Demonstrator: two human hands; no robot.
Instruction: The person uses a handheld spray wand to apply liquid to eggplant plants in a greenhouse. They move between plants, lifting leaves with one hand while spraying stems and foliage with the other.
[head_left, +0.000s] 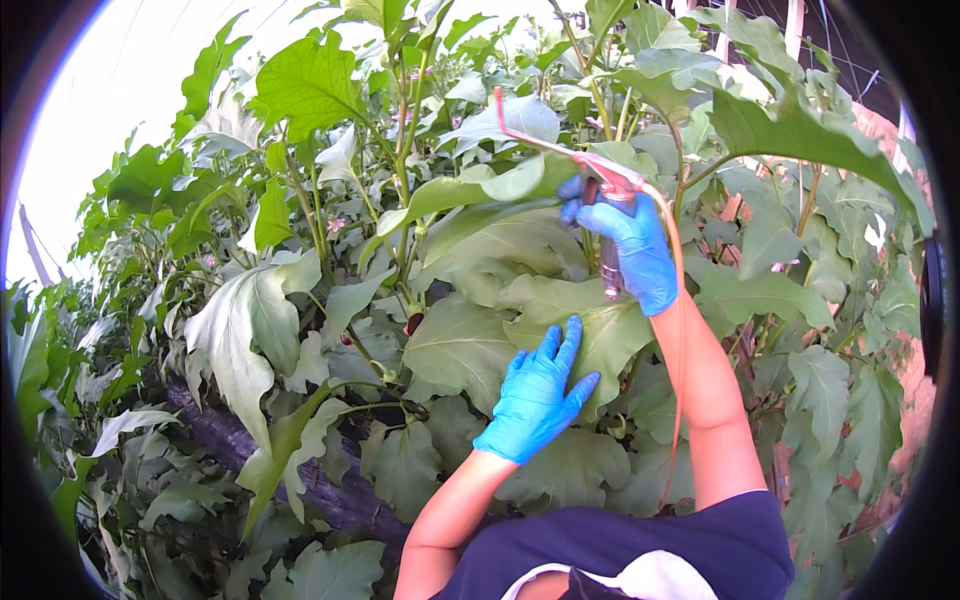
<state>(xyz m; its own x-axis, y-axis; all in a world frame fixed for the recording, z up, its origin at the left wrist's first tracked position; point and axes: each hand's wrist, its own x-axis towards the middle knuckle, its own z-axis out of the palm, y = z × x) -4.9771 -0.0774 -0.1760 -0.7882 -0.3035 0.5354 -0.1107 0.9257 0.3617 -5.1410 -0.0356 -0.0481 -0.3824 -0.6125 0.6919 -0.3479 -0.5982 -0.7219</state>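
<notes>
My right hand (637, 251), in a blue glove, grips a hand sprayer (611, 174) by its dark handle. The sprayer's thin pink-red wand runs up and left and bends upward at its tip, in front of the leaves. From its rear a pale orange hose (677, 337) hangs down along my right forearm. Lower and to the left, my left hand (532, 397), also blue-gloved, spreads its fingers over a broad eggplant leaf (600, 322) and holds nothing. Whether its fingertips touch the leaf I cannot tell. No spray is visible at the tip.
Dense eggplant plants (289, 195) with pink-purple flowers (335, 224) surround both hands. A dark fruit (414, 322) is partly hidden among leaves. Dark plastic film (352, 495) covers ground at lower left. Large leaves (810, 139) overhang at upper right, before a reddish-brown surface (911, 405).
</notes>
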